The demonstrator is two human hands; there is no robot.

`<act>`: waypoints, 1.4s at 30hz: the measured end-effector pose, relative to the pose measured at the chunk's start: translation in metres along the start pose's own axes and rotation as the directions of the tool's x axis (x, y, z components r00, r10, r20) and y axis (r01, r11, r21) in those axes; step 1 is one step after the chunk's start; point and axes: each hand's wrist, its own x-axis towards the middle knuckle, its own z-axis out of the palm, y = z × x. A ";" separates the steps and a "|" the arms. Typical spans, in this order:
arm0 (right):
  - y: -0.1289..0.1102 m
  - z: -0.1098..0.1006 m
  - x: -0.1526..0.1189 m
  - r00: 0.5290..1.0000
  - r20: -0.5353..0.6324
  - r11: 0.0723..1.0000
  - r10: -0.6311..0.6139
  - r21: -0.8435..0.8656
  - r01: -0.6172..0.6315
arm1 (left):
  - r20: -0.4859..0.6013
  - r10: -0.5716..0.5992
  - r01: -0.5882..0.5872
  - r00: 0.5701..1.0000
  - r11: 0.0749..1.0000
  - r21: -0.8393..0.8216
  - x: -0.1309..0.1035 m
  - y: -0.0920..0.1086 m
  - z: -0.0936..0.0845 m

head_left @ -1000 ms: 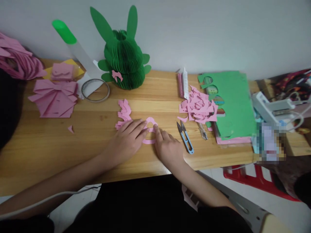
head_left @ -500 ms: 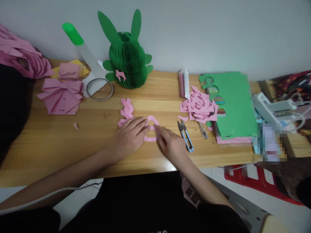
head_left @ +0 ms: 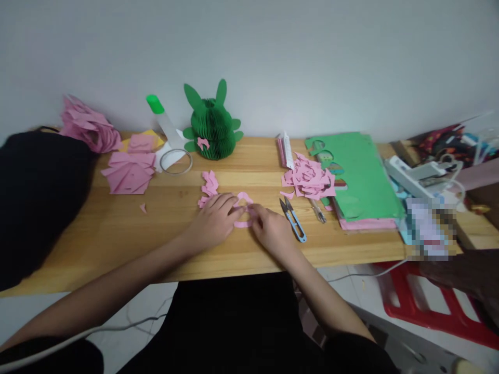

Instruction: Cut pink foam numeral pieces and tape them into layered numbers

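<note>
A pink paper cutout (head_left: pixel 244 224) with open ring-like loops lies on the wooden table between my hands. My left hand (head_left: pixel 213 221) rests palm down at its left side, thumb and forefinger pressed on its edge. The fingers of my right hand (head_left: pixel 271 226) are bent and pinched together on the cutout's right edge. Parts of the cutout are hidden under the fingertips. Just beyond my left fingers is a small pile of pink cut pieces (head_left: pixel 209 183). Right of my right hand lie blue-handled thread snips (head_left: pixel 294 222).
Behind my hands stands a green honeycomb-paper rabbit (head_left: pixel 212 124). Pink scraps (head_left: pixel 307 176), a glue tube (head_left: pixel 287 150), a cutter knife (head_left: pixel 318 212) and green sheets (head_left: pixel 362 176) are at right. At left are tape (head_left: pixel 176 172), folded pink paper (head_left: pixel 128 174), a green-capped bottle (head_left: pixel 166 122) and a black bundle (head_left: pixel 42 202).
The camera view has tilted upward, so more wall shows and the things at the back sit lower. Both hands stay on the cutout with little visible movement.
</note>
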 end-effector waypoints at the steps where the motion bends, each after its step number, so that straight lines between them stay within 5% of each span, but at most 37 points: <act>1: 0.001 -0.002 0.003 1.000 -0.006 1.000 -0.004 0.022 0.004 | 0.010 0.001 -0.001 1.000 1.000 -0.004 0.003 -0.002 -0.003; 9: 0.011 -0.013 0.028 0.995 -0.090 0.975 -0.050 0.211 0.068 | 0.032 -0.008 0.011 0.999 0.996 -0.091 0.024 -0.019 -0.017; 16: 0.019 -0.015 0.025 0.986 -0.162 0.962 -0.041 0.260 0.083 | -0.059 -0.104 0.102 0.993 0.994 -0.029 0.014 -0.029 -0.029; 20: 0.022 -0.017 0.019 0.977 -0.212 0.972 -0.006 0.229 0.056 | -0.153 -0.229 0.243 0.961 0.966 0.083 -0.010 -0.067 -0.050; 23: 0.020 -0.017 0.013 0.964 -0.259 0.986 0.054 0.166 -0.011 | -0.219 -0.377 0.414 0.900 0.896 0.160 -0.031 -0.109 -0.070; 27: 0.015 -0.010 0.008 0.934 -0.344 0.994 0.095 0.081 -0.072 | -0.125 -0.449 0.466 0.885 0.860 0.210 -0.040 -0.144 -0.077; 32: 0.018 -0.004 0.002 0.883 -0.460 0.994 0.087 -0.014 -0.105 | 0.020 -0.464 0.447 0.886 0.863 0.236 -0.025 -0.139 -0.057; 37: 0.043 -0.012 -0.014 0.852 -0.500 0.975 0.155 -0.063 -0.214 | -0.008 -0.529 0.518 0.848 0.827 0.221 -0.018 -0.127 -0.050; 42: 0.065 -0.014 -0.036 0.857 -0.445 0.942 0.262 -0.075 -0.327 | -0.088 -0.533 0.540 0.841 0.835 0.103 -0.020 -0.107 -0.064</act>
